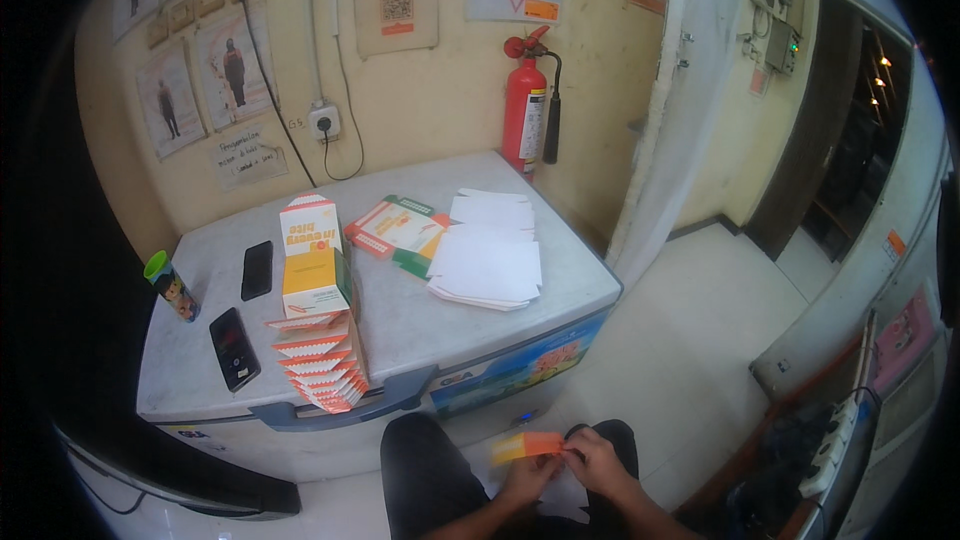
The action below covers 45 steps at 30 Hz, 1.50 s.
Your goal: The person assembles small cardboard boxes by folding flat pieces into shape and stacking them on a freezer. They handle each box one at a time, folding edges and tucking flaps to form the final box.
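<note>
Above my lap, my left hand is closed on the lower edge of a small orange and yellow folding paper carton. The fingers of my right hand pinch the carton's right end. A pale part shows below, between my hands. On the white chest freezer top, a row of folded cartons with orange zigzag edges stands nested at the front. Behind it are a yellow carton and a white printed one. Flat carton blanks lie to the right, a white stack partly over printed ones.
Two black phones and a green-topped patterned cup sit at the freezer's left. The freezer handle juts out before my knees. A red fire extinguisher hangs behind. At right are a power strip and a doorway.
</note>
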Each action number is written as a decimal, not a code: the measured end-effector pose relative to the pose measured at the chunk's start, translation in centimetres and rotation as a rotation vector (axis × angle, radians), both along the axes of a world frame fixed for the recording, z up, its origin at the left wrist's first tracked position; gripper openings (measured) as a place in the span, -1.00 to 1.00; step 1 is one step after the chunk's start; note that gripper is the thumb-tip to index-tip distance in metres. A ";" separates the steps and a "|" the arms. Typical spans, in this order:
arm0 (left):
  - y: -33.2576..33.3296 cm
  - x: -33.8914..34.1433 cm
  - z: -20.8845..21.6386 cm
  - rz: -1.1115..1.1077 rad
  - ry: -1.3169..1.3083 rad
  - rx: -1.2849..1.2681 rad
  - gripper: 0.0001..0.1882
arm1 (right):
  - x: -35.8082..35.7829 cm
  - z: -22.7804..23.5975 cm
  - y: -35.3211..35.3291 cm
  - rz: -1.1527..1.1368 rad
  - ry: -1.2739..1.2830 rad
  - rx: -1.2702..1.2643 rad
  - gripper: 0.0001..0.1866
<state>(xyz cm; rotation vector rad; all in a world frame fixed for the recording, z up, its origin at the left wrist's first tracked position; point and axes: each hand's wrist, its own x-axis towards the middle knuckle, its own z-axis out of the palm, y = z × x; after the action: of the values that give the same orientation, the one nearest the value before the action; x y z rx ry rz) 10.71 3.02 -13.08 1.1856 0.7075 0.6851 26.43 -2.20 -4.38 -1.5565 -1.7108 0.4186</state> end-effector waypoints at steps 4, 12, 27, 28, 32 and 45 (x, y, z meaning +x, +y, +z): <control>0.1 -0.5 1.2 -0.046 0.155 0.193 -0.75 | 0.6 1.2 0.2 0.020 0.083 -0.027 -0.90; -0.2 -0.5 2.4 -0.055 0.029 0.119 -0.71 | 2.5 2.2 0.4 0.110 0.174 -0.204 -0.91; -0.6 -0.9 1.7 -0.050 -0.060 0.139 -0.75 | 2.2 2.5 -0.3 0.136 0.193 -0.247 -0.91; -0.6 -0.9 1.6 -0.039 -0.094 0.126 -0.75 | 1.9 2.4 -0.3 0.112 0.228 -0.243 -0.91; -0.5 -0.9 1.3 -0.023 -0.088 0.141 -0.77 | 1.2 1.9 -0.4 0.110 0.250 -0.164 -0.92; -0.6 -1.0 2.0 -0.007 -0.029 0.099 -0.77 | 0.5 1.7 0.1 0.008 0.145 -0.135 -0.83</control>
<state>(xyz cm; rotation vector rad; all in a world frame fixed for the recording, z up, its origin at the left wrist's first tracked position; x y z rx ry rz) 9.71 2.42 -11.12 1.2659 0.6511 0.7364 26.90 -2.08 -2.65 -1.5741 -1.6056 0.6469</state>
